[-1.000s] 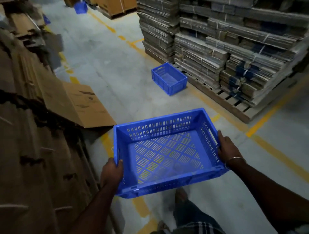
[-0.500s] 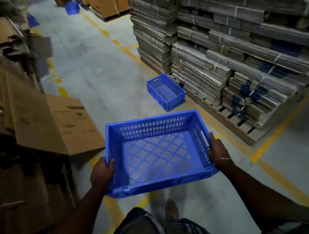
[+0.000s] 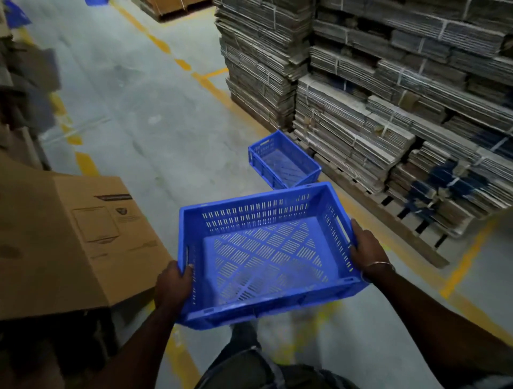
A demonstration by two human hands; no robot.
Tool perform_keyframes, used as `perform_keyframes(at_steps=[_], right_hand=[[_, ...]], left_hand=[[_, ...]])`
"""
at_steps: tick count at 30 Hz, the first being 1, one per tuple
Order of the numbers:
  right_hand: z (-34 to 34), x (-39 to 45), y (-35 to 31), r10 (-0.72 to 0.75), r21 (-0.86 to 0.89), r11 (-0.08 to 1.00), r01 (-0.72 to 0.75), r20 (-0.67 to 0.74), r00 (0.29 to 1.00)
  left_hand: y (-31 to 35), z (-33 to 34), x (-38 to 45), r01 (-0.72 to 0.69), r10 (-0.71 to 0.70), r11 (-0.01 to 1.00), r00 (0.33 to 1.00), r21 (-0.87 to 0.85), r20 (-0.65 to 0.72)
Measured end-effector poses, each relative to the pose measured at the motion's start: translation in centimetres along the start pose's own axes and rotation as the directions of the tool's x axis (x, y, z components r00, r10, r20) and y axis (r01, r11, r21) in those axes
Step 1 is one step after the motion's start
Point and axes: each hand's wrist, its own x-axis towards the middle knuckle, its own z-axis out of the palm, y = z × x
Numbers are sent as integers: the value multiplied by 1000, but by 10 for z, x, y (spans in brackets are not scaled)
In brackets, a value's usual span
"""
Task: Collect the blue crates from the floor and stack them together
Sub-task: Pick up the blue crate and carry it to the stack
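One blue crate is up off the floor and in my grip, lower centre of the frame, open side up, nothing inside it. My left hand grips its left wall near the handle slot, fingers curled over the rim; my right hand holds the right wall the same way.

A second crate sits on the concrete floor just above the carried one in frame, close beside the wooden pallet of bundled flat cardboard. It also looks empty. No stack exists yet, by my reading: one collected, one within reach, joining them not yet done.

Hard to make out: blue shapes at the top edge and upper left corner, both cut off. They may be more crates; I cannot tell. The brown carton at left hides the floor behind it. My feet and the floor directly under the carried crate are blurred.
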Motion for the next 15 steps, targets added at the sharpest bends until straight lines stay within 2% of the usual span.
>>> perform_keyframes(at_steps=[2,6,15], right_hand=[[-3,24,-28,10,1,1000,-10,4,1000],[-9,74,-84,20,46,999,-16,-75,997],[-9,188,-144,158,105,984,-147,-108,982]], left_hand=[[11,-20,38,-35,34,999,999,5,27],[32,-63,123,-86,86,996,996,35,12],[106,-101,301,-193,193,981,977,-12,87]])
